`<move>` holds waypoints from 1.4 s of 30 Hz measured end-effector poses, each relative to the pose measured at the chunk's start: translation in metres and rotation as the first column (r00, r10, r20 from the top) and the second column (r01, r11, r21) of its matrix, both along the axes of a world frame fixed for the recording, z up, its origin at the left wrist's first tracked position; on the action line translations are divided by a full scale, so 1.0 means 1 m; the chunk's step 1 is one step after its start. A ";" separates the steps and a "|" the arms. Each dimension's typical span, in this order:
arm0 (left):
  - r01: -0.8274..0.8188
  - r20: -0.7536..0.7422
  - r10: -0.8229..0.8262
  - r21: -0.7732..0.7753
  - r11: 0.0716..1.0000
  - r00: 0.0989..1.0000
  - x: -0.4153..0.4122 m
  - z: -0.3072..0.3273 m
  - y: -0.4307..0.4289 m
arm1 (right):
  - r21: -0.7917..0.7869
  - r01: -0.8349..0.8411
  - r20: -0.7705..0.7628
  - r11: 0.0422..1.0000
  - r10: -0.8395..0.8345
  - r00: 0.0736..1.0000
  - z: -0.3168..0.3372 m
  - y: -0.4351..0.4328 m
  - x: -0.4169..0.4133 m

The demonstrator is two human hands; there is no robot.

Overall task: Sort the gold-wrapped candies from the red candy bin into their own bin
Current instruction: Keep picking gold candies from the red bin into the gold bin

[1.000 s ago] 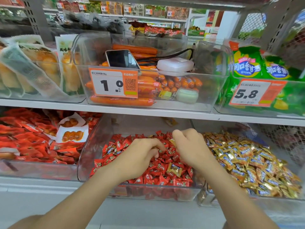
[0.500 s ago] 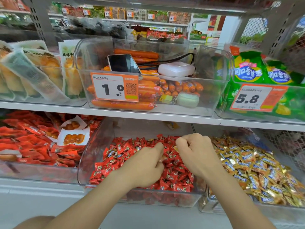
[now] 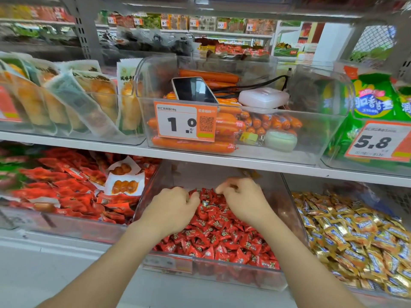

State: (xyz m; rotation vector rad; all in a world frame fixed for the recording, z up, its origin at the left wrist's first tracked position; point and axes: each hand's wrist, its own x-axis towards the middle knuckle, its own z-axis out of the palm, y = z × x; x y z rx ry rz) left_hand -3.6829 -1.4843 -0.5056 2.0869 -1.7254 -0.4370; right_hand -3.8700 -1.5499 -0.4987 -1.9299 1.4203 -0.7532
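A clear bin (image 3: 213, 271) on the lower shelf holds a heap of red candies (image 3: 222, 236). Both my hands are inside it, toward the back. My left hand (image 3: 175, 207) has its fingers curled down into the red pile, the tips buried. My right hand (image 3: 242, 201) is curled too, and something brownish-gold, apparently a gold-wrapped candy (image 3: 232, 186), shows between its fingers. One darker, gold-tinted wrapper (image 3: 205, 203) lies between the hands. To the right, the neighbouring clear bin (image 3: 311, 183) is filled with gold-wrapped candies (image 3: 355, 236).
The shelf board (image 3: 222, 160) runs just above the hands. Over it stands a clear bin of sausages (image 3: 193, 144) with a phone (image 3: 193, 90) and a white case (image 3: 263, 97). Red snack packs (image 3: 66, 185) fill the left bin; green bags (image 3: 373, 101) sit upper right.
Both hands have moved deeper toward the back of the red bin. The gold wrapper that lay in front of the right hand a second ago is no longer visible there.
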 end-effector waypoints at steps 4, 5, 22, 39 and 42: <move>0.003 0.118 -0.002 -0.005 1.000 0.993 0.002 -0.006 -0.001 | -0.034 0.026 -0.092 0.999 -0.029 0.995 -0.011 -0.025 0.012; 0.003 0.185 -0.006 0.012 1.000 0.983 0.003 -0.005 -0.001 | -0.058 -0.018 -0.146 0.998 0.010 0.989 -0.015 -0.031 0.015; 0.035 0.225 -0.120 0.348 0.937 0.967 0.024 -0.031 -0.041 | 0.183 -0.336 -0.492 0.924 0.382 0.783 -0.044 -0.060 0.029; -0.067 -0.300 0.088 0.079 0.995 0.950 0.019 -0.021 -0.042 | 0.091 -0.275 -0.445 0.957 0.286 0.848 -0.048 -0.066 0.016; -0.066 -0.203 0.076 0.055 0.996 0.976 0.020 -0.023 -0.041 | 0.081 -0.284 -0.442 0.955 0.290 0.849 -0.045 -0.064 0.012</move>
